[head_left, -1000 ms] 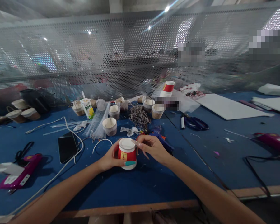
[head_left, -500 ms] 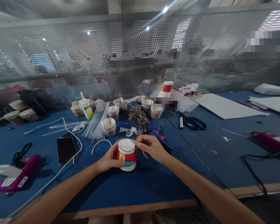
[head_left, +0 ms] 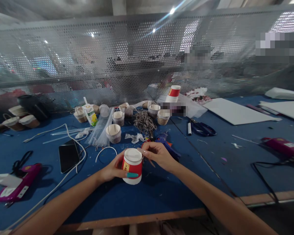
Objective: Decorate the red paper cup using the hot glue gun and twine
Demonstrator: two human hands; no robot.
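Note:
A white paper cup (head_left: 135,169) with a red band and a yellow label stands upright near the front of the blue table. My left hand (head_left: 112,170) wraps round its left side, and the thumb with a turquoise nail presses on the front. At the cup's upper right rim, my right hand (head_left: 159,156) has thumb and fingers pinched together. Whatever lies between those fingertips is too small to make out. Just behind my right hand is a blue tool (head_left: 170,148), partly hidden by it. A small lidless bucket (head_left: 113,133) with a thin handle stands behind the cup.
Several small buckets, a tangle of brown cord (head_left: 145,122) and clear sticks (head_left: 100,129) lie farther back. Left are a phone (head_left: 69,156), a white cable (head_left: 55,186) and a magenta device (head_left: 19,184). Right are blue scissors (head_left: 204,129) and another magenta device (head_left: 285,147).
The cup has shifted slightly down and left, tipping a little toward me with my left hand. My right hand stays pinched at the rim, moved only slightly.

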